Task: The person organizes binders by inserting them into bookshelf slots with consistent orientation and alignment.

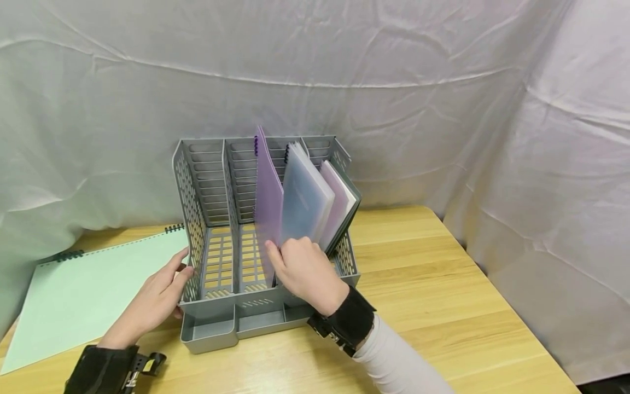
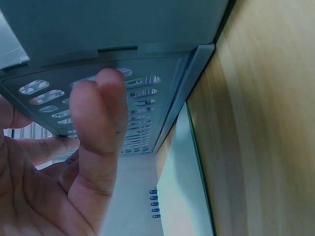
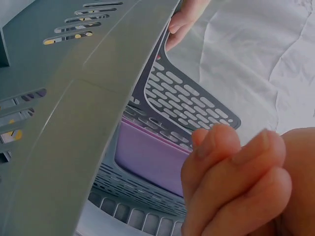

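A grey file organizer (image 1: 209,303) with upright dividers stands on the table. My right hand (image 1: 307,271) pinches the near edge of a purple spiral notebook (image 1: 268,202), thumb on its left face and the other fingers curled on its right. The notebook stands upright in the organizer's middle section. In the right wrist view, the curled fingers (image 3: 236,182) overlap the purple notebook (image 3: 147,157). My left hand (image 1: 157,293) holds the organizer's left side wall (image 1: 189,219) at its front edge. Some of its fingers lie along the outside of the slotted wall (image 2: 142,108).
Right of the purple notebook stand a clear-covered notebook (image 1: 302,191), a pale purple one (image 1: 337,205) and a dark green one (image 1: 351,213). A mint-green spiral pad (image 1: 98,295) lies flat at the left. Small trays (image 1: 211,331) line the organizer's front. A grey cloth (image 1: 295,65) hangs behind.
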A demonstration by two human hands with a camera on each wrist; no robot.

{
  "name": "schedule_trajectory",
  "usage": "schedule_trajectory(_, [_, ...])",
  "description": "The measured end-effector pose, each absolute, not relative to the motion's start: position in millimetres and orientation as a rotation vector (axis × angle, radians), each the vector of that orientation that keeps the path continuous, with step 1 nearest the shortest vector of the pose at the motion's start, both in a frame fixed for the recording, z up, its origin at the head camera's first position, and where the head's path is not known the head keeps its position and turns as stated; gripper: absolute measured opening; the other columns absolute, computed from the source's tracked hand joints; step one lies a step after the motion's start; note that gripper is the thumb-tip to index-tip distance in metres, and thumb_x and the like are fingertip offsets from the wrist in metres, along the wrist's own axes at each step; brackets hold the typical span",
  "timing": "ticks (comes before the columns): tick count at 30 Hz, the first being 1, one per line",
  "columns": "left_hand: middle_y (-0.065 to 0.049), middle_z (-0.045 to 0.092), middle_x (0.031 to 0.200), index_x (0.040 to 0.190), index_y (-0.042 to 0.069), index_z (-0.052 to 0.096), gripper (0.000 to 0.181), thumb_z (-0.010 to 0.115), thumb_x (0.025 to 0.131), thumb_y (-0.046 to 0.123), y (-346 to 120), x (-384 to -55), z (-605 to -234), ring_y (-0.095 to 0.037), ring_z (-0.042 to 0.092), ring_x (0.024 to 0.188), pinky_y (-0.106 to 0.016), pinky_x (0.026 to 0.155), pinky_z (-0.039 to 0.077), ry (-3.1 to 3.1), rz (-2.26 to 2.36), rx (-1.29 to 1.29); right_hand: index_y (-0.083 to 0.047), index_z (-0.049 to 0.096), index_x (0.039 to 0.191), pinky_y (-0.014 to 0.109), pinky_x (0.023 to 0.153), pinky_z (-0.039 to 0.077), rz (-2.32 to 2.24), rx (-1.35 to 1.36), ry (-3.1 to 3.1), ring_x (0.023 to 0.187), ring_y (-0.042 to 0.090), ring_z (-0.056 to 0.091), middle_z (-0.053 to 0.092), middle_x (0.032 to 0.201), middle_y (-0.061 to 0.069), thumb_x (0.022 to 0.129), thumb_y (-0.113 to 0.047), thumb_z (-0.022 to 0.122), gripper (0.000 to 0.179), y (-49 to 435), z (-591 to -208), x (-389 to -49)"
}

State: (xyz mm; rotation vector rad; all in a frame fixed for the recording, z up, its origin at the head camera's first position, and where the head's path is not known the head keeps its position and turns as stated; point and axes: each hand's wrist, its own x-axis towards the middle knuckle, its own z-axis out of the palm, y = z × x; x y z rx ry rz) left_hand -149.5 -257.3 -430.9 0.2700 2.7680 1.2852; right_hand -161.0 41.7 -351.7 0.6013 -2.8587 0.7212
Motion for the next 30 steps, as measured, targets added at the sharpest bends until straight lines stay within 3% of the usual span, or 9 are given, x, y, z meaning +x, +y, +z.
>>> schedule_trajectory(10, [-0.037, 0.053, 0.147, 0.172, 0.003, 0.014, 0.064, 0.029, 0.119, 0.037, -257.1, -149.4, -429.8, -0.021, 0.066, 0.055, -0.031, 0.062, 0.057, 2.798, 1.253, 0.295, -0.022, 0.032, 0.058, 0.029, 0.044, 0.044, 0.579, 0.682, -2.775, 0.045, 0.011, 0.04, 0.025, 0.056, -0.011, 0.114, -0.02, 0.039, 0.057, 40.9, -352.7, -158.8])
schedule_trajectory(19, [-0.039, 0.052, 0.151, 0.172, 0.004, 0.015, 0.063, 0.026, 0.119, 0.036, -258.3, -148.2, -431.1, -0.019, 0.064, 0.053, -0.039, 0.076, 0.056, 2.864, 1.167, 0.297, -0.022, 0.03, 0.057, 0.023, 0.039, 0.032, 0.573, 0.702, -2.765, 0.044, 0.008, 0.031, 0.022, 0.055, -0.012, 0.113, -0.017, 0.04, 0.057, 40.9, -354.2, -157.4])
schedule_trajectory(30, [-0.041, 0.042, 0.159, 0.173, 0.007, 0.015, 0.062, 0.026, 0.119, 0.036, -254.9, -147.7, -431.7, -0.02, 0.062, 0.054, -0.031, 0.064, 0.054, 2.854, 1.197, 0.297, -0.022, 0.03, 0.058, 0.022, 0.037, 0.027, 0.543, 0.682, -2.746, 0.044, 0.007, 0.028, 0.02, 0.055, -0.012, 0.114, -0.017, 0.04, 0.057, 41.6, -354.8, -156.6])
